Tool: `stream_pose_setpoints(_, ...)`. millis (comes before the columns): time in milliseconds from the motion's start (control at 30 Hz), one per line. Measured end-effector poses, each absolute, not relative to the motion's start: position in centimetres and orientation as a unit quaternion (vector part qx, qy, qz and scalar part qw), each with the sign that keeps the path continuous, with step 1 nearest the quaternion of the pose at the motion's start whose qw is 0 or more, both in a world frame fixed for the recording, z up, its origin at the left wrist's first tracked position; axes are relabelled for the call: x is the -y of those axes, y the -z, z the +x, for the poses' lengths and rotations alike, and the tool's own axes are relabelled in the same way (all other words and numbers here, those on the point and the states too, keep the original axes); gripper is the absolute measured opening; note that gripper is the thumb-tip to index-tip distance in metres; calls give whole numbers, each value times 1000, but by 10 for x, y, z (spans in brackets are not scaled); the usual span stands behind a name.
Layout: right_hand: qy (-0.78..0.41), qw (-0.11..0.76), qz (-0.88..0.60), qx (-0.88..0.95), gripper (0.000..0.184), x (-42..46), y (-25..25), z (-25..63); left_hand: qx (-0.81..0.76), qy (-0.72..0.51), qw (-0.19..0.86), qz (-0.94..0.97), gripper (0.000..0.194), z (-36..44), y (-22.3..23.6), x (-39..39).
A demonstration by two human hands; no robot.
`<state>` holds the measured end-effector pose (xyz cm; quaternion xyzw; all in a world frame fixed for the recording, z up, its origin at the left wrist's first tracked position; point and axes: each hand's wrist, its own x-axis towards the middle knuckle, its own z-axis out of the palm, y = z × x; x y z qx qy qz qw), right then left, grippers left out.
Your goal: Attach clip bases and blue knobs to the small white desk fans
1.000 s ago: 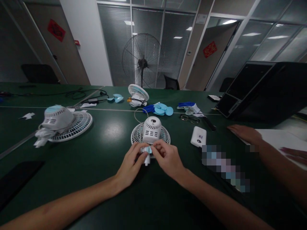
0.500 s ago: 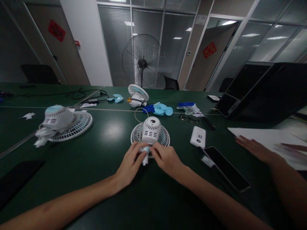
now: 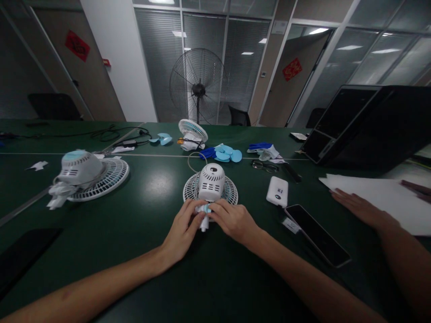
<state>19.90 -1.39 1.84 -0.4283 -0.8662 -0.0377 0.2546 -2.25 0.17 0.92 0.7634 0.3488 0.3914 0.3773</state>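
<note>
In front of me a small white fan (image 3: pixel 211 181) lies grille-down on the green table (image 3: pixel 141 224). Its round motor housing points up and a thin cable loops behind it. At its near side sits a white neck piece with a light-blue part (image 3: pixel 206 208). My left hand (image 3: pixel 184 224) pinches the left of this neck piece between thumb and fingers. My right hand (image 3: pixel 234 220) grips the light-blue part from the right, fingertips close to the left thumb. The fingers partly hide the joint. A short white stem (image 3: pixel 204 223) sticks out below them.
Another white fan (image 3: pixel 82 172) lies at left, a third (image 3: pixel 192 134) behind. Blue fan blades (image 3: pixel 228 154), gloves (image 3: pixel 264 151), glasses (image 3: pixel 265 166), a power bank (image 3: pixel 277 191) and a phone (image 3: pixel 318 235) lie around. At right, another person's hand (image 3: pixel 362 207) rests on white paper (image 3: pixel 387 197).
My right fingers have shifted slightly over the light-blue part, while my left hand keeps its hold. At right, the other person's far hand has moved away along the paper.
</note>
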Motion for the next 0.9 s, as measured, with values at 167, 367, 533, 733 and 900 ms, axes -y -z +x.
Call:
stream_pose_setpoints(167, -100, 336, -488, 800, 34, 17, -22, 182, -343, -389, 367, 772, 28, -23, -12, 1)
stream_pose_setpoints(367, -293, 349, -556, 695, 45, 25, -31, 171, -338, -385, 370, 775, 27, -23, -11, 2)
stream_pose_setpoints(533, -9, 265, -437, 859, 32, 16, -26, 199, -346, -393, 372, 766, 29, -23, -8, 0)
stream_pose_setpoints(733, -202, 345, -477, 783, 32, 18, -24, 186, -343, -385, 364, 776, 27, -23, -11, 2)
stream_pose_setpoints(900, -384, 366, -532, 660, 47, 27, -25, 167, -339, -382, 367, 777, 28, -23, -11, 2)
